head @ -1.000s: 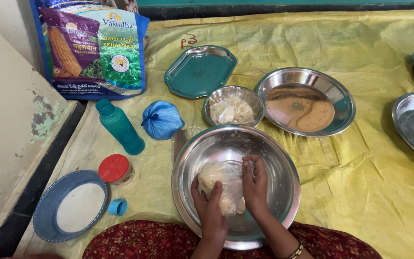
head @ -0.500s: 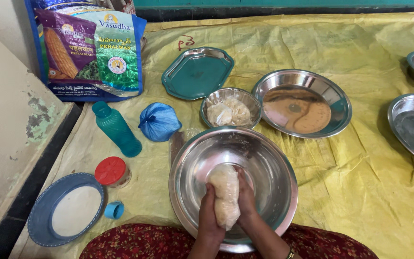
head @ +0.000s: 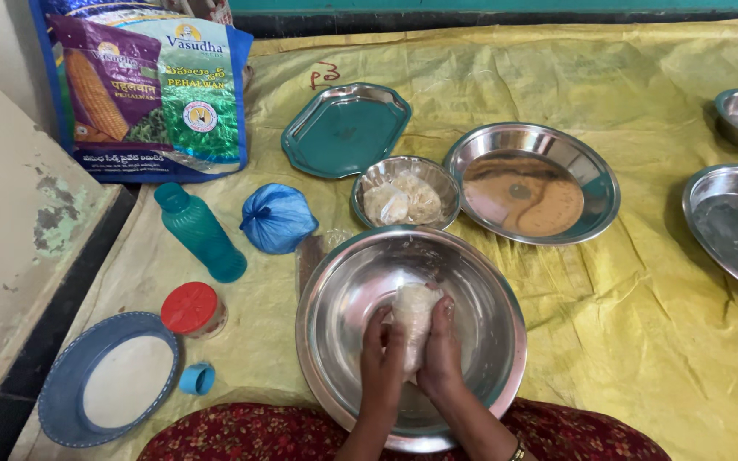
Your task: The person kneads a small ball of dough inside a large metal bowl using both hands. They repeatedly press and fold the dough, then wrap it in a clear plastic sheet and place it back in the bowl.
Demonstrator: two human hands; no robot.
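A pale lump of dough [head: 413, 314] stands upright inside a large steel bowl [head: 480, 282] on the yellow sheet. My left hand [head: 381, 358] presses against its left side and my right hand [head: 442, 354] cups its right side, so both hands squeeze it between them. The lower part of the dough is hidden by my fingers. A small steel bowl [head: 367, 182] just beyond holds a few dough balls [head: 403, 201].
A steel plate with brown liquid [head: 530, 189] sits at the back right, a teal tray [head: 345, 128] behind. Left lie a blue tied bag [head: 277, 218], teal bottle [head: 200, 232], red-lidded jar [head: 191, 309], blue plate of white flour [head: 113, 380] and a printed sack [head: 151, 85]. More steel plates [head: 732, 224] stand right.
The dough was spread flat under both palms in the bowl. My hands have gathered it, lifted it on end and pressed it into a narrower lump.
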